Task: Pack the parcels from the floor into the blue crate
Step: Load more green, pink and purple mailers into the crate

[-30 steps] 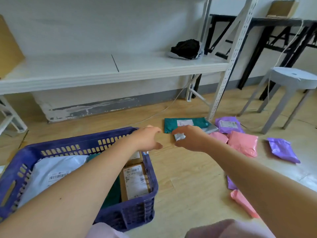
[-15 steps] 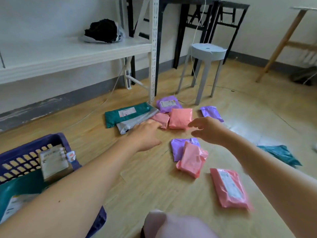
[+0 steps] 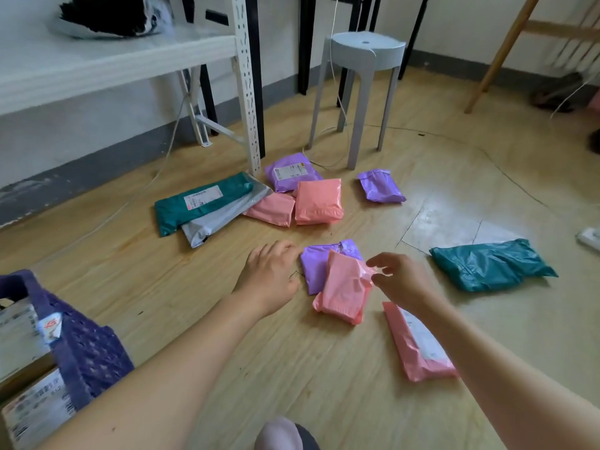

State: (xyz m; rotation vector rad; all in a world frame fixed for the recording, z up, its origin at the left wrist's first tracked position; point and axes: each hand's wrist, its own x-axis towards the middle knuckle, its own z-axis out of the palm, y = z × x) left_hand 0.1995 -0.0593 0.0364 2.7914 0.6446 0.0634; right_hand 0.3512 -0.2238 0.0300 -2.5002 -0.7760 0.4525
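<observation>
Currently, both bare hands reach out over a pale wood-grain floor [image 3: 181, 287] strewn with soft plastic mailer parcels. At the centre, a crinkled pink plastic mailer [image 3: 344, 289] lies tilted across a flat purple plastic mailer [image 3: 313, 264]. The left hand [image 3: 271, 274] is at nine o'clock of this pair, palm down, fingers relaxed and spread, gripping nothing. The right hand [image 3: 401, 280] is at three o'clock, fingers curled but apart, just at the pink mailer's crumpled upper edge; it holds nothing yet.

The dark blue perforated plastic crate [image 3: 87, 349] sits at eight o'clock of the view, at the left edge, already holding labelled cardboard parcels. Many parcels remain on the floor, so the packing looks well short of done.

The step in hand appears to be gathering the stacked pink and purple mailers. These bags look thin, slippery and loosely filled, so a pinch on one corner may let the contents sag. It would be better to slide fingers under from both sides and lift the two as one bundle.

Farther off, at twelve o'clock, lie a teal mailer with a white label [image 3: 201, 203], a grey one, two pink pouches and two purple ones. A puffy teal bag [image 3: 490, 267] lies at three o'clock, and a labelled pink mailer [image 3: 412, 349] at five.
</observation>
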